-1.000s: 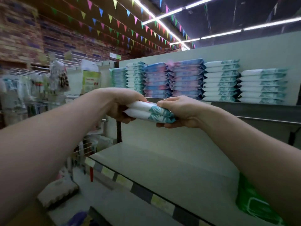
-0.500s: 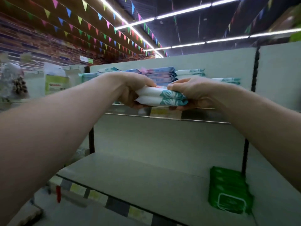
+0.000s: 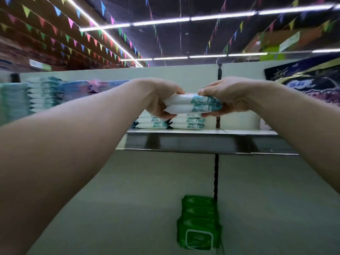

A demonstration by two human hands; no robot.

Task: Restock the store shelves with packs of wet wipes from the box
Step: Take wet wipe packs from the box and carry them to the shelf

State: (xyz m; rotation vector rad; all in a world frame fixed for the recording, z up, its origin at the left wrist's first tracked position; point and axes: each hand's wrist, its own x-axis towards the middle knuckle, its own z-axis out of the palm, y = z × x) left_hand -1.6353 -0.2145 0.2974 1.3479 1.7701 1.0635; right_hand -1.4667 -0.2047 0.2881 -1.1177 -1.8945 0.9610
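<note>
Dark ceiling (image 3: 184, 39), long strip lights (image 3: 161, 22), colored bunting (image 3: 88, 36) strung across. Brick wall (image 3: 22, 50) at left. Pale back panel (image 3: 165, 181) behind metal shelf (image 3: 202, 142), black slotted upright (image 3: 216, 173) mid-panel.

Packs (image 3: 191, 104) between left hand (image 3: 158, 100) and right hand (image 3: 228, 97), over stack (image 3: 187, 124) on upper shelf (image 3: 239, 132); pile (image 3: 198, 223) on lower shelf (image 3: 128, 208).

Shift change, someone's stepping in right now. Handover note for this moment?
Left hand: grips the left end of the two white-teal packs.
Right hand: grips their right end.
Packs held just above the short stacks on the upper shelf; not yet set down.
Done: several stacks already on that shelf.
To do: lay this pair on a short stack, fetch more. Box not in view.
</note>
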